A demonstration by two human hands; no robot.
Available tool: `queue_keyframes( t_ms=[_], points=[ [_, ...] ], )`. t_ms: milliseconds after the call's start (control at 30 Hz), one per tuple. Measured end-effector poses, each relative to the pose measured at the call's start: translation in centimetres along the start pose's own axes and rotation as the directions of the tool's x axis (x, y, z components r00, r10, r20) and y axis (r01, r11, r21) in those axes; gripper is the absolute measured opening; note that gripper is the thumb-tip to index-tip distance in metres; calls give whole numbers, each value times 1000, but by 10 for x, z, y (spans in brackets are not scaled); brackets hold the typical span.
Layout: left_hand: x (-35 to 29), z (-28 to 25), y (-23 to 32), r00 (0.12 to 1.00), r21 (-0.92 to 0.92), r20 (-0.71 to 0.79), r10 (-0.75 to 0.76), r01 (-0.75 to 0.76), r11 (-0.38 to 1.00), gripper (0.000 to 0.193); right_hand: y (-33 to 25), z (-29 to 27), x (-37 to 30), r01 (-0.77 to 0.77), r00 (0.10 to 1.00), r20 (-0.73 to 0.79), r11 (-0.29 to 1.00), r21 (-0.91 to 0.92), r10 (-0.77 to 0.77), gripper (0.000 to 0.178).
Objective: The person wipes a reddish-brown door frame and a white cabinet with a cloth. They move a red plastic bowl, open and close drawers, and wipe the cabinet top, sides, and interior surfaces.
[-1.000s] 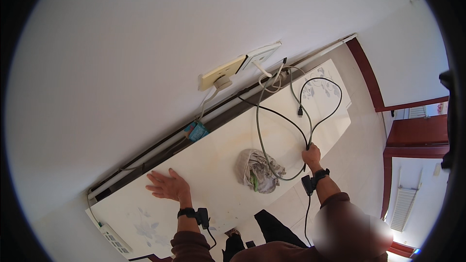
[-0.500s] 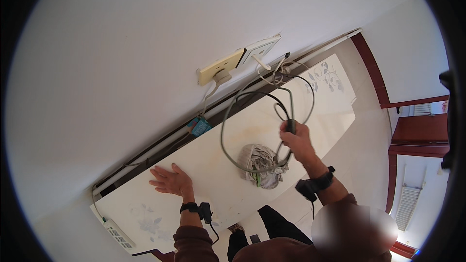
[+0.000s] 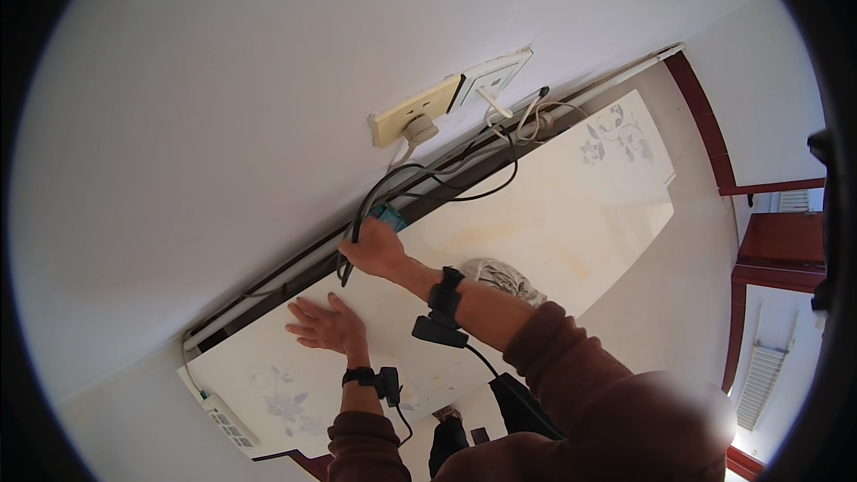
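- Your right hand (image 3: pixel 375 250) is gripping looped black-and-gray cables (image 3: pixel 361 208), fingers curled, near the wall-side edge of the table (image 3: pixel 571 214).
- Your left hand (image 3: pixel 328 326) is lying spread, empty.
- Your grip is hiding part of the loops.

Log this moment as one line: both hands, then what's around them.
right hand: gripping cable bundle | left hand: open, over white tabletop | nearby: rumpled cloth, teal object

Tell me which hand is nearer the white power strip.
Left. The left hand, spread open over the table, is above and right of the power strip in the picture; the right hand, closed on the cables, is farther in that direction.
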State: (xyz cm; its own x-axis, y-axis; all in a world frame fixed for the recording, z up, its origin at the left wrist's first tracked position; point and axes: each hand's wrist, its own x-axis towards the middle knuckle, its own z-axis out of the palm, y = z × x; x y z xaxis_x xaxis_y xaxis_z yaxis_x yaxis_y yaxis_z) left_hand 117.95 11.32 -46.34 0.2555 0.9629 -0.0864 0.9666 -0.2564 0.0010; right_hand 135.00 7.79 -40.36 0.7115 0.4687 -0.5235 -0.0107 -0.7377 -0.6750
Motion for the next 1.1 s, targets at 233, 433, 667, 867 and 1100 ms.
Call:
queue_keyframes(
  t_ms=[233,433,667,867,1100],
  points=[
    [1,1,-2,1000,-5,31,0,0,1000,64,-3,-10,6,89,953,301,971,-224,-18,58],
    [1,-1,-2,999,6,53,-7,7,1000,65,3,-44,-18,251,925,368,876,-412,-92,48],
    [1,-4,2,997,31,79,-17,15,999,66,22,-28,-24,480,828,-159,826,-297,-538,33],
    [0,-5,2,998,20,69,-10,8,1000,66,41,4,10,431,902,222,801,-416,-370,40],
    [1,-2,0,997,46,72,5,-9,999,68,105,-56,-33,502,775,-46,659,-559,-630,44]
  ],
)
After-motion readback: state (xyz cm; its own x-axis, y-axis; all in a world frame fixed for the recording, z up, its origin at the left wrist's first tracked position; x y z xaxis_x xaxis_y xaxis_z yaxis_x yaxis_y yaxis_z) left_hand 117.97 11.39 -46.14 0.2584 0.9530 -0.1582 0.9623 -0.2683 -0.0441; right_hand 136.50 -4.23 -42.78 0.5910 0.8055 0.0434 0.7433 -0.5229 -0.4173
